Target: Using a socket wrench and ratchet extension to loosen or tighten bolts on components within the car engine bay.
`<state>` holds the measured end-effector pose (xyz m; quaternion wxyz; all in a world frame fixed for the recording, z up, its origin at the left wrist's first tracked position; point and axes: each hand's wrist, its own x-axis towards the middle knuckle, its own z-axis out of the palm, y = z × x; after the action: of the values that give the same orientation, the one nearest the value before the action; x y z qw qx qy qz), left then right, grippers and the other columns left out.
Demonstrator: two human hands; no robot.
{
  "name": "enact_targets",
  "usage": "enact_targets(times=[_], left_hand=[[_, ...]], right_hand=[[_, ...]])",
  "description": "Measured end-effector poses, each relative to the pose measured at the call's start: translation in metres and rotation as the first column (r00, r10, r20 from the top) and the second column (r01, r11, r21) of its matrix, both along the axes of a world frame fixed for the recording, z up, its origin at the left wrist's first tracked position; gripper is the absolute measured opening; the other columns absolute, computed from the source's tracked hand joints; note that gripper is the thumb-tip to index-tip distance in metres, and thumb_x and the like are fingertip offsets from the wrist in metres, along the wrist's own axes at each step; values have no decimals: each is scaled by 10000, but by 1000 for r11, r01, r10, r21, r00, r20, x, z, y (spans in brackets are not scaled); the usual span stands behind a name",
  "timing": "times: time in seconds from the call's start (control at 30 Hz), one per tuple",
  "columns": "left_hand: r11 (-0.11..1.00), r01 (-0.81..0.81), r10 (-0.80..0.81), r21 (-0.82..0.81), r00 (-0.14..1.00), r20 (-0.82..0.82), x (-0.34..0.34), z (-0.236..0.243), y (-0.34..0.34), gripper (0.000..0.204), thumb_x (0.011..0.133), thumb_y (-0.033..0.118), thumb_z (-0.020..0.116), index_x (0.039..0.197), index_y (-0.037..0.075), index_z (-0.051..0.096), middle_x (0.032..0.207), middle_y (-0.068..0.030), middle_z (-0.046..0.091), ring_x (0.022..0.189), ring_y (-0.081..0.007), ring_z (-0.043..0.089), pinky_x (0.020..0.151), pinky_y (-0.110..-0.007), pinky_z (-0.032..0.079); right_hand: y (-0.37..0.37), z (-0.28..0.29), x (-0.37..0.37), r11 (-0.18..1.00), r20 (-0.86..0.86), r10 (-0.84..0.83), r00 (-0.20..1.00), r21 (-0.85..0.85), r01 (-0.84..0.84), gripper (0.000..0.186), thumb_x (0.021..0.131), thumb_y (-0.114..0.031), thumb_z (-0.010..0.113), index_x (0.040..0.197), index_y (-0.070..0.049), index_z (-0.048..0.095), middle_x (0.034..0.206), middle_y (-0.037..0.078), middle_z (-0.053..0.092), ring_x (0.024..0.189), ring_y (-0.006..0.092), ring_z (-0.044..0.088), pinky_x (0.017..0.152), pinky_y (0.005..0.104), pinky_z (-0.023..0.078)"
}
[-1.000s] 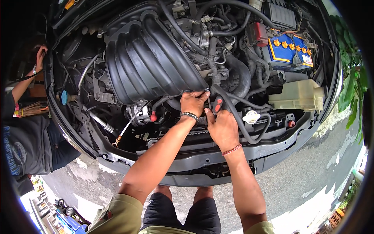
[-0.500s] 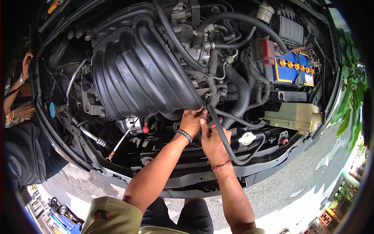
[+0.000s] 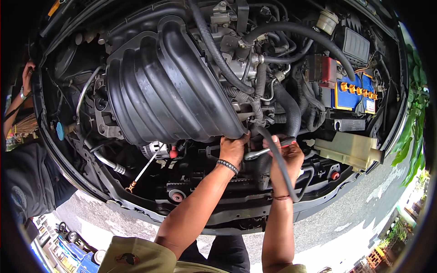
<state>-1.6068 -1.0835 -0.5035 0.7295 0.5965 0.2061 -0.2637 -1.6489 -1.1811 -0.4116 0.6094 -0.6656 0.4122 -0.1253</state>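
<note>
White battery label (image 3: pixel 370 106) beyond right hand (image 3: pixel 291 159)

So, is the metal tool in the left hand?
No, the right hand holds the metal tool, which points toward the left hand.

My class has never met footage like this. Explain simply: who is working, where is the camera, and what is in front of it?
There is no robot: someone works barehanded. A wide fisheye camera worn on the head looks down, so straight edges bend. Below is an open engine bay, with a ribbed black cover, a blue battery toward the right and a pale plastic tank. The left hand is at the cover's lower edge. The right hand holds a tool with some red on its handle; a black hose crosses in front.
</note>
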Motion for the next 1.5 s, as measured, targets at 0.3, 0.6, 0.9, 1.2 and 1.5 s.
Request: enact_targets(times=[0.3,0.6,0.9,1.2,1.5], left_hand=[[994,-95,98,50,993,-66,-3,3,-6,70,838,65,674,855,-1,661,779,-42,654,703,-135,578,675,-303,447],[925,-354,292,-137,894,-339,-3,3,-18,122,841,81,669,809,-31,632,755,-86,637,654,-165,587,584,-299,473],[974,-226,223,-9,969,-107,-6,2,-24,77,877,75,627,844,6,636,712,-77,637,575,-179,598,518,-315,474],[988,-143,145,50,988,-44,2,13,-12,129,902,97,603,839,-10,640,755,-87,653,632,-181,624,545,-313,501],[954,-299,285,-14,921,-266,6,23,-25,164,896,54,599,753,-19,568,574,-89,584,429,-159,552,364,-269,404]], right_hand=[[-2,29,-12,762,-406,66,911,-569,-309,333,797,-218,765,847,38,558,645,146,620,539,238,614,543,313,461],[17,24,10,621,-206,490,847,-599,-505,298,831,-153,714,1033,-16,543,767,154,601,617,307,615,543,387,477],[-27,29,-8,889,-316,278,907,-274,-368,242,801,-141,752,878,8,578,580,106,567,485,190,538,486,303,432],[-23,22,19,623,-10,671,741,-535,-571,223,849,-182,661,815,34,615,702,132,561,592,233,540,618,360,440],[-16,4,74,738,680,115,725,429,-520,675,949,-502,321,1352,39,328,1164,210,546,1125,334,517,1054,490,328]])
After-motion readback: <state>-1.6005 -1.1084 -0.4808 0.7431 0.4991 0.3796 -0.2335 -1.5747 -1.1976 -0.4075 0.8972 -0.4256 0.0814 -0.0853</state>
